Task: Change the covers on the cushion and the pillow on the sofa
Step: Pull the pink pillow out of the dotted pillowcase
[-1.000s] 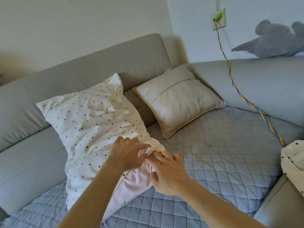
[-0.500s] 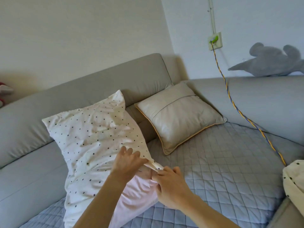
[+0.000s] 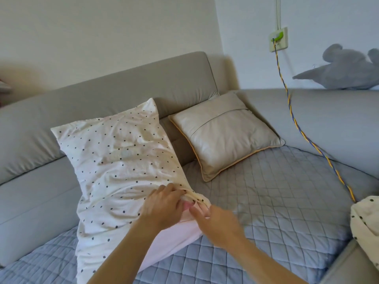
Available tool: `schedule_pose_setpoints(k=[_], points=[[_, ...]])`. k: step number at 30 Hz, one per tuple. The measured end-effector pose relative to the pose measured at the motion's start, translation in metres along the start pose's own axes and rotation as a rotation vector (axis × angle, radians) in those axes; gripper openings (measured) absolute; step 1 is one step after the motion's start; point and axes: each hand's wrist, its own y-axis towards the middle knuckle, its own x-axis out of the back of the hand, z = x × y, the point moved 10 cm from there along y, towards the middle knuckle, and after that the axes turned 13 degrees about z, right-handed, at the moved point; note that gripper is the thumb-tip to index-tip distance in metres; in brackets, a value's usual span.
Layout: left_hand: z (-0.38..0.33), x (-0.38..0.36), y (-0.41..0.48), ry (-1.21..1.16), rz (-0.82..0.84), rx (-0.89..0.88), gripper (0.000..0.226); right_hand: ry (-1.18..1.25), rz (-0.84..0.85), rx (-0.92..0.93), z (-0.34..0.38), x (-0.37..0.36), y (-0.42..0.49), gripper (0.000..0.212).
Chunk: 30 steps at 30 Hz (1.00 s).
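- Gripping the dotted cover [image 3: 123, 160] at its open corner, the left hand [image 3: 164, 203] pinches the hem taut.
- The right hand [image 3: 215, 224], blurred, pinches the opposite hem.
- Since a second ago the mouth has spread wider and more of the pink pillow [image 3: 178, 236] shows, so stripping looks underway.
- The pillow leans on the sofa [image 3: 102, 95] back, with the cushion [image 3: 223, 136] untouched beside it.

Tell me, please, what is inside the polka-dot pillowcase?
A pale pink pillow shows at the open end that the left hand and right hand grip. The rest is hidden under the polka-dot pillowcase.
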Motion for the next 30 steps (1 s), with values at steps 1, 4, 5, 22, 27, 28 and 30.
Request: schedule_pose_setpoints(k=[1,4,5,22,27,28,30], points=[[0.000,-0.003,-0.004,-0.012,0.003,0.007,0.052,0.041,0.011,-0.026,-0.002,-0.005,0.004,0.074],[0.003,-0.007,-0.014,-0.077,0.025,0.013,0.045,0.171,0.021,-0.099,-0.008,-0.011,0.009,0.070],[0.001,-0.007,-0.016,-0.093,0.057,0.007,0.046,0.213,0.026,-0.135,-0.012,-0.013,0.010,0.073],[-0.025,0.002,-0.035,-0.021,0.017,0.037,0.063,0.170,0.030,-0.003,0.000,0.003,0.000,0.027],[-0.048,0.011,-0.046,0.161,-0.038,-0.112,0.037,0.063,0.009,-0.075,-0.011,0.010,0.003,0.033],[-0.050,0.009,-0.047,0.197,-0.051,-0.120,0.030,0.076,0.023,-0.059,-0.011,0.010,0.005,0.029],[-0.048,0.008,-0.048,0.214,-0.073,-0.101,0.021,0.150,0.053,-0.015,-0.011,0.009,0.007,0.023]])
